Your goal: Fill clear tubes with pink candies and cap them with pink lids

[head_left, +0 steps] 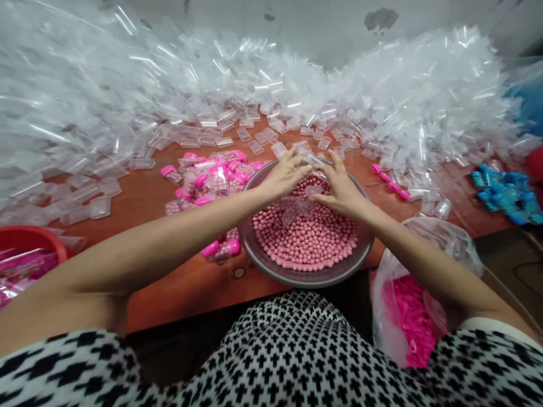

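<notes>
A grey basin (pixel 305 281) full of small pink beads (pixel 307 243) stands in front of me. Over its far part, my left hand (pixel 285 176) reaches in from the left, fingers extended and slightly bent. Opposite it, my right hand (pixel 343 191) has its thumb and fingers spread apart. Between and just beyond the hands are small clear plastic containers (pixel 302 148), which the fingertips seem to touch. Some clear containers (pixel 297 209) also rest on the beads below the hands. Left of the basin lies a pile of bead-filled containers with bright pink caps (pixel 216 175).
Large heaps of clear containers (pixel 424 96) cover the back of the reddish table (pixel 169 299). Several pink caps (pixel 392 185) lie in a row at right. Near my right arm hangs a plastic bag of pink pieces (pixel 413 322). Blue items (pixel 504 192) and a red tub (pixel 34 234) flank the sides.
</notes>
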Tool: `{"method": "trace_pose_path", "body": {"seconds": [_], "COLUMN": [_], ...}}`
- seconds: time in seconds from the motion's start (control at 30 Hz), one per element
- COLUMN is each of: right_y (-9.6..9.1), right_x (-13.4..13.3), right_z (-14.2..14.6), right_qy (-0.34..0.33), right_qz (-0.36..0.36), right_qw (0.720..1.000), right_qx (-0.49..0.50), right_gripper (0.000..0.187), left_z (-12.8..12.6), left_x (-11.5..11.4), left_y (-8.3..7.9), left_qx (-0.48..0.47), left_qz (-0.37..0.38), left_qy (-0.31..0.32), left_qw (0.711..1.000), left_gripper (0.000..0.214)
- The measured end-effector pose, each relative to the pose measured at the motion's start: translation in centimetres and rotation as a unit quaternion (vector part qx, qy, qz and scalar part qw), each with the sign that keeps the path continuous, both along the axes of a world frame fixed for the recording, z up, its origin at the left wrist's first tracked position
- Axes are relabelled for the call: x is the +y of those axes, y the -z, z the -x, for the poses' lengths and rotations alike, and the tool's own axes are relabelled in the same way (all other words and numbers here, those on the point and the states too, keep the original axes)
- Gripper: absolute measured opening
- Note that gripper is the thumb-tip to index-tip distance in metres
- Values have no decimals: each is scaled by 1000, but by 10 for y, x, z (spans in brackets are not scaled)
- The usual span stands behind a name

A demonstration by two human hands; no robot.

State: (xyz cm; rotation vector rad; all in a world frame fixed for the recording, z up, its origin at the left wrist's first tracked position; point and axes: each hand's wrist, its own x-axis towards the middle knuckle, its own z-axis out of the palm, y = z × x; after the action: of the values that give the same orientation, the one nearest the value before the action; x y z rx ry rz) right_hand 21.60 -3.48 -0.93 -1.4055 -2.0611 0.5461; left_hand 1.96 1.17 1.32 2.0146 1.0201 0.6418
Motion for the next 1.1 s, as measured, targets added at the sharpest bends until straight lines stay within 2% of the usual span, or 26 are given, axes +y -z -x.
{"method": "trace_pose_path", "body": {"seconds": [0.07, 0.13, 0.2, 0.3, 0.4, 0.47, 0.5, 0.6, 0.7, 0.77, 0.83, 0.9, 0.97, 1.1], "right_y": [-3, -11, -19, -26, -25, -23, -21, -13, 3, 16, 27, 34, 38, 45], "right_x": [-1, -8, -18, -40, -62, -74, -78, -89, -94, -92, -84, -73, -59, -31], "right_z": [-11, -21, -31, -41, -48, -55, -62, -93, -138, -168, -193, -210, -219, -221], "right_qy": [-13, -17, -12, 15, 49, 82, 105, 191, 279, 336, 375, 390, 385, 371], "right_qz": [14, 12, -2, -12, -6, -13, -20, -33, -22, -15, -8, 5, 23, 76], "right_qw": [1000, 999, 1000, 1000, 998, 994, 989, 964, 932, 927, 923, 921, 922, 914], "right_qx": [-17, -25, -25, -10, 33, 76, 100, 183, 228, 168, 82, 19, -32, -145], "right_gripper": [94, 93, 79, 54, 39, 32, 30, 28, 32, 36, 37, 34, 29, 25], "left_z": [13, 27, 37, 37, 21, 5, -3, -29, -46, -48, -43, -34, -26, -20], "left_x": [-4, -15, -31, -61, -87, -97, -99, -95, -85, -80, -75, -72, -71, -72], "left_y": [-10, -22, -35, -48, -42, -27, -17, 10, 27, 30, 28, 23, 19, 18], "left_qx": [73, 125, 188, 308, 422, 464, 465, 426, 402, 349, 229, 88, 15, 13], "left_qz": [-46, -91, -111, -100, -115, -133, -135, -120, -114, -92, -27, 53, 91, 150], "left_qy": [-7, -4, 29, 128, 202, 242, 259, 271, 255, 236, 196, 157, 143, 129], "left_qw": [996, 988, 975, 937, 876, 842, 836, 855, 872, 902, 953, 982, 985, 980], "left_gripper": [29, 28, 29, 25, 24, 27, 28, 23, 21, 21, 17, 20, 21, 20]}}
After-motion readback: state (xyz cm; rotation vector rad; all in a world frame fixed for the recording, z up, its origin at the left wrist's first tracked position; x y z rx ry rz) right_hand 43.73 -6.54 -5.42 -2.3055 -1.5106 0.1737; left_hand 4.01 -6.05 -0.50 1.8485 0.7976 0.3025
